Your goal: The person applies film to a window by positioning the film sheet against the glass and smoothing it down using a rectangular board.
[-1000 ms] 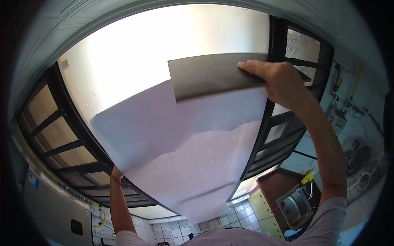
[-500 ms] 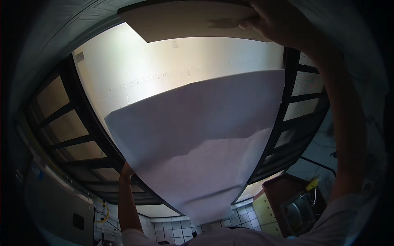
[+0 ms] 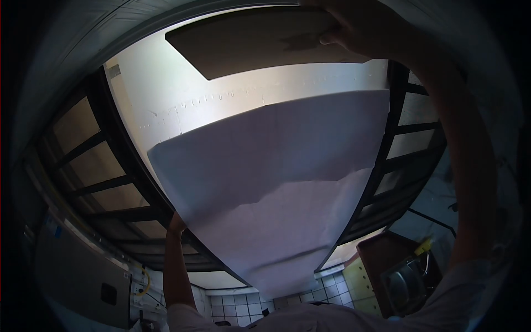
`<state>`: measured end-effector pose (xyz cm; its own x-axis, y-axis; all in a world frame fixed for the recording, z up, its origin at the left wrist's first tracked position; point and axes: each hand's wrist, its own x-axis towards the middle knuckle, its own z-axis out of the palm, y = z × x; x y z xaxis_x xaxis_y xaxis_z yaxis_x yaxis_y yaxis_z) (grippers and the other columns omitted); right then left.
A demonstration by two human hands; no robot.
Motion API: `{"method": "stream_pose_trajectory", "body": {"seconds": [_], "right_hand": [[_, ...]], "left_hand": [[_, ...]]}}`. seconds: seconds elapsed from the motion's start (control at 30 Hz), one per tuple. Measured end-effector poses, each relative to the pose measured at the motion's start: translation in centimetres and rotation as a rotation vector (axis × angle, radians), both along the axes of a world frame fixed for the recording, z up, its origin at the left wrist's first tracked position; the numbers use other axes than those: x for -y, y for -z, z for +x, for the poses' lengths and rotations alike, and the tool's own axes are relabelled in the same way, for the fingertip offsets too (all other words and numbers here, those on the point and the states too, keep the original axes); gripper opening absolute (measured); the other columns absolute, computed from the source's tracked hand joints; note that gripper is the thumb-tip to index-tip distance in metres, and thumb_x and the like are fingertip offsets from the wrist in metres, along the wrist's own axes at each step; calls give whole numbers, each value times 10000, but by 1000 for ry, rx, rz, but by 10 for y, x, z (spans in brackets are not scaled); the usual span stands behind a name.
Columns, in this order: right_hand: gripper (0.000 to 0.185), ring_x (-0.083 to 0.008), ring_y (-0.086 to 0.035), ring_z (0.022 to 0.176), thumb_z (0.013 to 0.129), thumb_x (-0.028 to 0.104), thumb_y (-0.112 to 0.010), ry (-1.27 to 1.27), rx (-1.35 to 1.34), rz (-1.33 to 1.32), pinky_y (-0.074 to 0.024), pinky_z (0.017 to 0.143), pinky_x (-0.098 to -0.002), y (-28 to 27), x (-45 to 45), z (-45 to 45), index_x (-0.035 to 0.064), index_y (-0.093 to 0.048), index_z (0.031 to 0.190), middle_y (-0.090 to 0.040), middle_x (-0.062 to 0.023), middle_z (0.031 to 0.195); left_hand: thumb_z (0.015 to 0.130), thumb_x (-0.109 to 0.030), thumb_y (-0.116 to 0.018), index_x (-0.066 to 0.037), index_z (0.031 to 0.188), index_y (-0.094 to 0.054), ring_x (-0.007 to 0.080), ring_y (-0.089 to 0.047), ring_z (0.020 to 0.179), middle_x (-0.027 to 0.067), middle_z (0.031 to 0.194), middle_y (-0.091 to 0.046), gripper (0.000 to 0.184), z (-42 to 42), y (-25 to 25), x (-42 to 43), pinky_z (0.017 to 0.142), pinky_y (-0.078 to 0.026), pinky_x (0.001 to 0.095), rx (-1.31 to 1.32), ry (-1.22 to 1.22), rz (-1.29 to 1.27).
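Note:
A flat, stiff-looking board [image 3: 254, 41] is at the top of the view, tilted against the bright surface behind it. My right hand [image 3: 351, 33] is closed on the board's right part, thumb lying on the near face and the other fingers out of sight. Below it spreads a large pale sheet [image 3: 271, 160], with an uneven shadow line across its middle. My left hand [image 3: 177, 223] is at the sheet's left edge, beside a dark frame. Its fingers are hidden, so its grip on the sheet or frame is unclear.
Dark barred frames [image 3: 127, 180] flank the sheet on both sides. A bright, marked panel [image 3: 149, 77] shows above it. At lower right stand a sink [image 3: 404, 285] and a yellow object [image 3: 423, 246]. A grey appliance-like box [image 3: 83, 271] is at lower left, above white floor tiles [image 3: 229, 307].
The board in my right hand sits lower and tilts more, showing a bright strip above it. My left hand stays at the sheet's edge. The whole view has shifted slightly.

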<state>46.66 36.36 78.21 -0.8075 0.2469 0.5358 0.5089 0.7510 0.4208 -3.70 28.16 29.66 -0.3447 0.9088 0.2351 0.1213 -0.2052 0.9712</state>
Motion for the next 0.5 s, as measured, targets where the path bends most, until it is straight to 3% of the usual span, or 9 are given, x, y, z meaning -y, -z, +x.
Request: {"method": "stream_pose_trajectory", "body": {"seconds": [0.07,0.13,0.33,0.4,0.47,0.5], "right_hand": [[347,-349,-665,866,851,102,-697,-31,66,-39,-498,791,-451,8,-10,-4,-17,-612,1166,-696,-189,892],[358,-341,-661,859,846,95,-701,72,74,-130,-497,779,-440,10,-9,-11,-16,-609,1174,-693,-194,890],[249,-329,-671,833,840,40,-681,-57,-114,33,-496,720,-434,-5,-10,-4,-22,-614,1072,-686,-213,886],[154,-207,-683,658,898,65,-614,-413,-215,593,-556,632,-365,31,-45,-12,80,-645,1048,-685,-89,809],[163,-219,-699,725,895,80,-604,57,-148,482,-567,643,-382,70,-5,-14,93,-631,1055,-677,-89,838],[203,-239,-707,796,891,95,-608,26,-202,427,-578,683,-389,90,0,-18,101,-637,1092,-688,-114,896]], "left_hand": [[934,-99,-639,27,1361,-476,202,-570,1142,104,1281,-591,474,10,-15,3,973,-479,335,-225,-29,-75],[931,-95,-642,28,1339,-494,195,-580,1115,99,1257,-603,451,23,-28,2,949,-488,330,-187,-44,-95],[919,-99,-657,33,1287,-539,192,-599,1067,93,1200,-633,408,31,-31,5,910,-500,328,-104,-56,-81],[914,-100,-663,32,1269,-553,193,-606,1049,91,1181,-642,395,34,-34,5,902,-504,331,-104,-58,-73],[909,-99,-668,27,1250,-567,193,-614,1029,93,1163,-650,378,35,-31,6,895,-509,335,-95,-68,-34],[907,-97,-669,25,1242,-573,192,-617,1021,94,1155,-654,369,32,-27,7,889,-512,335,-117,-63,-33]]}}
